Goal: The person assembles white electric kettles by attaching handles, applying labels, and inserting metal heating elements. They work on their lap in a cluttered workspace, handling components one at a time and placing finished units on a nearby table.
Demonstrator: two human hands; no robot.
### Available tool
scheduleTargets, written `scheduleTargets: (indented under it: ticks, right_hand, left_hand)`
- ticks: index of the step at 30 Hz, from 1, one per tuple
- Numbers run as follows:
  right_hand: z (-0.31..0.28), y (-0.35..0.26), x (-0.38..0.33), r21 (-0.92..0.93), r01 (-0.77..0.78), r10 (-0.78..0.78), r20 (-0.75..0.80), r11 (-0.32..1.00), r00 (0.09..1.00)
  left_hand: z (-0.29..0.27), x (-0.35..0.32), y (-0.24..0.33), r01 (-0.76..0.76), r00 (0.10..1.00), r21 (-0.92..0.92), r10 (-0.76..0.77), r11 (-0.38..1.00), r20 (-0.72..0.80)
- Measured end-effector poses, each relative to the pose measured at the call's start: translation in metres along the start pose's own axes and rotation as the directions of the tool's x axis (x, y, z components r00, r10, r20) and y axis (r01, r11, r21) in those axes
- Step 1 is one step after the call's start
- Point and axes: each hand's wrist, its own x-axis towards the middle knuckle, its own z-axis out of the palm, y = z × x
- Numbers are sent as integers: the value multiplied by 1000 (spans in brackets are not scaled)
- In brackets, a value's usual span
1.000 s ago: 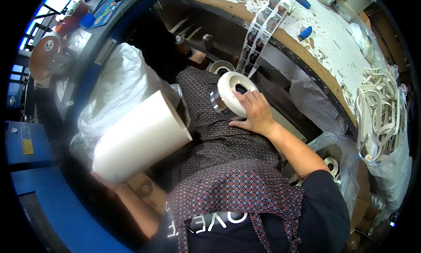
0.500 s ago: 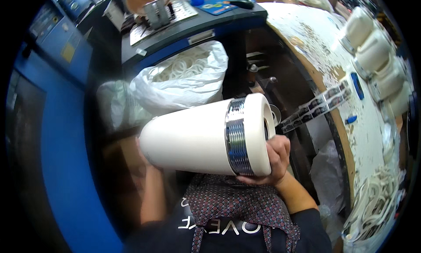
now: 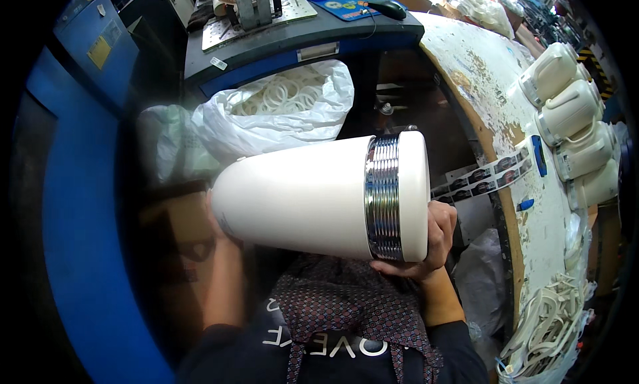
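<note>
White tapered housing (image 3: 299,197) with ribbed chrome band (image 3: 382,197) held level above lap. Right hand (image 3: 429,241) grip closed under wide end; left hand (image 3: 223,234) cups narrow end, grip mostly hidden, cannot tell. Strip of small dark rectangular labels (image 3: 486,178) hangs off the worn white table (image 3: 479,71). Yellow square label (image 3: 98,51) on blue cabinet (image 3: 73,184), upper left.

The big cone-shaped shell (image 3: 299,197) is plain white. A shiny silver ribbed band (image 3: 383,197) runs around its wide end. The apron (image 3: 346,311) is dark red with tiny light dots, over a black shirt (image 3: 233,357) with white letters. The plastic bag (image 3: 279,111) is white, and the rings (image 3: 283,94) in it are white too. The round desk (image 3: 479,71) is white with brown chipped spots. The cabinet (image 3: 73,204) is bright blue with a yellow sticker (image 3: 100,50). The label strip (image 3: 482,176) is black and white.
</note>
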Motion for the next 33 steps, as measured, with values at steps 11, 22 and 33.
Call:
scheduleTargets:
  ticks: [11,22,33]
  right_hand:
    - [24,51,-16,567,-644,535,375,514,757]
    - [24,72,-15,698,-564,693,136,441,709]
    - [48,61,-37,750,-494,484,265,440,834]
  left_hand:
    - [-4,-3,-10,-7,987,4,7,1000,-161]
    - [-6,-5,1,-2,990,34,6,999,-139]
    - [-42,21,-13,-128,987,94,118,987,106]
